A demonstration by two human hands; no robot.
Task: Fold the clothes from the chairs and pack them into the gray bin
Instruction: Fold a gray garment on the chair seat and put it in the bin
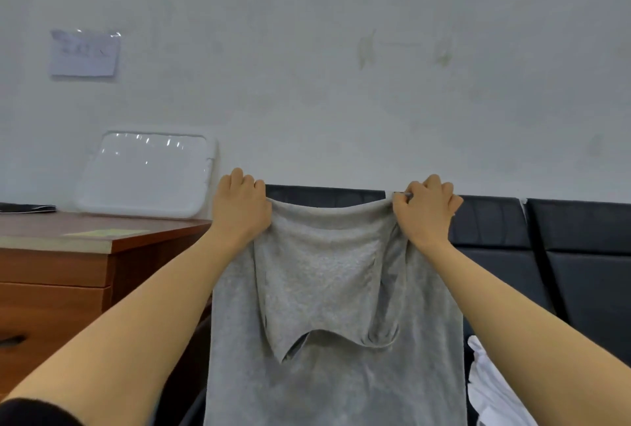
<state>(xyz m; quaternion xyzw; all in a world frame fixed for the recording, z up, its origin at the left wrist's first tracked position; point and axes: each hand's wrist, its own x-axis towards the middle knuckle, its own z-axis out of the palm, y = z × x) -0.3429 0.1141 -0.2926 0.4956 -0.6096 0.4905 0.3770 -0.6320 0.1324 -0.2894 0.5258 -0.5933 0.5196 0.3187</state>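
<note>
Gray garment (336, 340) hangs from my curled fingers, left hand (240, 209) and right hand (425, 212) each gripping a top corner. I judge folding is starting; next I need a flat surface below my fingers.

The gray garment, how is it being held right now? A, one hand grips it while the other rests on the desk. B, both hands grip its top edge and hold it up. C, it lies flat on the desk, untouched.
B: the left hand and right hand each grip a top corner of the gray garment, which hangs down between them.
</note>
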